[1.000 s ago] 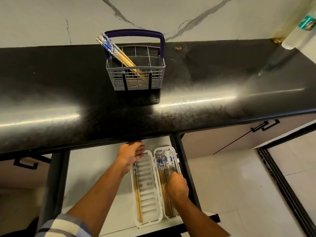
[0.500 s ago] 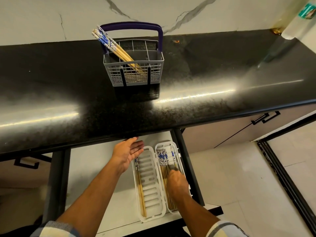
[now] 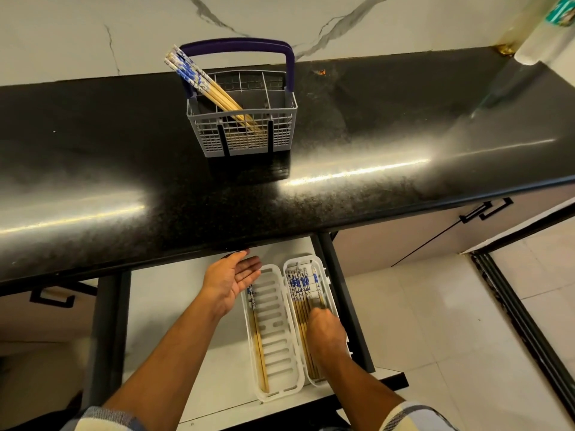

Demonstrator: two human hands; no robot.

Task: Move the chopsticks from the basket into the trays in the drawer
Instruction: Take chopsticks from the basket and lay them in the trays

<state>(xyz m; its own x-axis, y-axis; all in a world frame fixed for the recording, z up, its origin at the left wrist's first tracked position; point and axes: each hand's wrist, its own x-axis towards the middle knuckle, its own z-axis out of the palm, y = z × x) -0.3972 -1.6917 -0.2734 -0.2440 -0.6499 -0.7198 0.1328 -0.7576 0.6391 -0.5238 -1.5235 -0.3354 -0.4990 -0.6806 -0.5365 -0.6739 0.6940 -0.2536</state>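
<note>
**Two trays in the open drawer, more chopsticks waiting in the basket**

Several wooden chopsticks with blue-and-white patterned tops (image 3: 301, 301) lie side by side in the right-hand white slotted plastic tray (image 3: 323, 276), low in the frame and right of centre. The right hand (image 3: 325, 332) rests on top of them about halfway along the tray, fingers curled down onto the sticks; whether it pinches one or only presses on them cannot be told, since the back of the hand hides the fingertips. Touching this tray on its left is a second white slotted tray (image 3: 280, 337), which holds a few chopsticks of the same kind (image 3: 256, 337) along its left edge, patterned ends toward the counter. The left hand (image 3: 231, 283) hovers at the far left corner of that tray, palm turned up and to the right, fingers spread loosely and holding nothing. Both trays sit at the right side of the white-floored pull-out drawer (image 3: 161, 306).

Above the drawer runs a glossy black speckled stone countertop (image 3: 93, 169) that spans the frame. On it, upper centre, stands a grey plastic mesh cutlery basket with a dark purple handle (image 3: 249, 132). A bundle of the same blue-topped chopsticks (image 3: 205, 85) leans in it, tips down inside and patterned ends sticking out past the upper left rim. Behind the counter rises a white veined marble wall (image 3: 311, 23). Pale floor tiles (image 3: 435, 321) fill the lower right.
</note>
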